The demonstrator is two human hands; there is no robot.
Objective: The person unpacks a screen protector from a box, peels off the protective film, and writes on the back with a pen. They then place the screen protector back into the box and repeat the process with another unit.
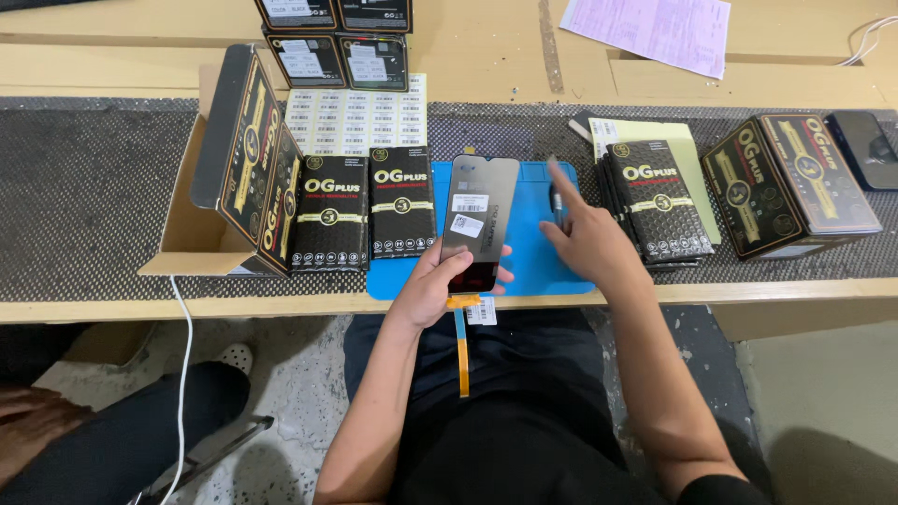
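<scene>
My left hand (438, 285) holds a dark phone screen panel (479, 220) upright over the blue mat (533, 252). The panel has small white stickers on its face, and an orange ribbon cable (461, 346) hangs from its bottom end over my lap. My right hand (585, 238) reaches over the mat with the index finger stretched out, next to a thin pen-like tool (557, 208) lying there. The fingers are apart and grip nothing.
Two black flat packs (367, 208) lie left of the mat beside an open cardboard box (201, 220) holding a black tin. A stack of black packs (659, 198) and a black tin (790, 182) sit right. Label sheets (355, 117) lie behind. Another person's leg (131, 435) is at the lower left.
</scene>
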